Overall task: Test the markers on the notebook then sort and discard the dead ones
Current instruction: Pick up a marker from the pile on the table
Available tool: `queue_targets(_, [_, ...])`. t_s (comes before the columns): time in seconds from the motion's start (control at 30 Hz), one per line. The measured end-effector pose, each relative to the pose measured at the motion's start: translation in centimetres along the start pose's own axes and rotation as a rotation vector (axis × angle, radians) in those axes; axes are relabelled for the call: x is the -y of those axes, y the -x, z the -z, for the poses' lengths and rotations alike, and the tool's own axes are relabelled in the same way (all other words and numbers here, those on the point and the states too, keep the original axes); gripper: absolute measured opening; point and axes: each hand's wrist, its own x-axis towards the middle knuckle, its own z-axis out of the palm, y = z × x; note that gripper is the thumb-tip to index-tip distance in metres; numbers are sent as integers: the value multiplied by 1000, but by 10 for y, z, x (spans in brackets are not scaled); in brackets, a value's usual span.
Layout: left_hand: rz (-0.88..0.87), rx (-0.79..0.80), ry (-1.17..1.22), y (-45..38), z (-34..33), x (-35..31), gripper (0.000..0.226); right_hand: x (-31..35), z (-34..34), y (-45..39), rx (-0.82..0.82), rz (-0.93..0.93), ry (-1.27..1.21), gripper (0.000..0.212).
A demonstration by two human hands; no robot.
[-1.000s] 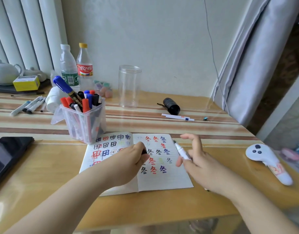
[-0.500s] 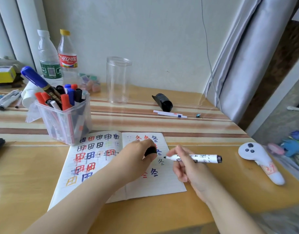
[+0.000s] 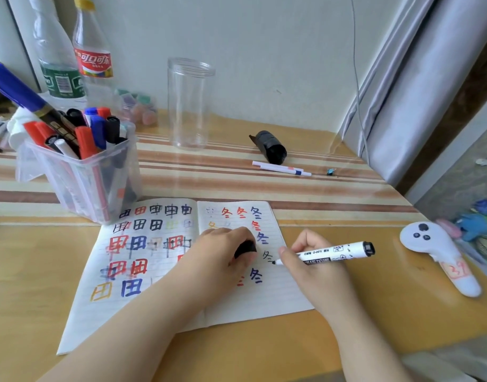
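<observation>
Right hand: the right hand [image 3: 316,271] is curled round a white-barrelled marker with a black end [image 3: 327,253], which is pinched near its tip; the black nib is set on the right page, just beside a small black character.
Left hand: the left hand [image 3: 223,255] is closed round a short black marker cap [image 3: 245,248] and rests on the open lined paper notebook [image 3: 278,296], which is pinned flat near the fold.
Task's things: the notebook lies on the yellow wooden table [image 3: 30,271]; untested markers stand in a clear square plastic tub [image 3: 82,175] touching its upper left corner.
Risk, smudging: fresh ink under the left hand could be smeared if the hand is slid across the page.
Risk, misjudging: a faint stroke could be lost among crowded characters, and a weak marker taken for a live one.
Risk, drying: the nib could dry out if the cap is kept off for long.
Risk, tipping: the tub could be knocked over, since one long blue marker leans far out.
Writing, marker: "G-0611" is judged readable on the barrel; the rest is too small.
Writing, notebook: 田 is repeated on the left page, 冬 on the right, in black, red, blue and yellow.
Writing, beyond: a red label on a clear bottle [image 3: 92,51] reads 可口可乐; red digits, perhaps "32", are seen on a white handheld device [image 3: 440,255].
</observation>
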Motion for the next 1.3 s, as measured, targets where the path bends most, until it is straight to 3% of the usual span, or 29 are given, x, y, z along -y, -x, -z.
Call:
queue_targets(0.37, [-1, -18, -12, 0, -1, 1, 15, -1, -1, 2, 68, 15, 56, 39])
queue_targets(0.77, [14, -10, -3, 1, 1, -1, 16, -1, -1, 1, 13, 29, 80, 38])
queue_targets(0.93, [-10, -20, -6, 0, 1, -1, 15, 5, 0, 6, 102, 27, 73, 37])
queue_targets(1.3, [5, -5, 6, 1, 2, -2, 16, -1, 1, 3, 2, 25, 45, 38])
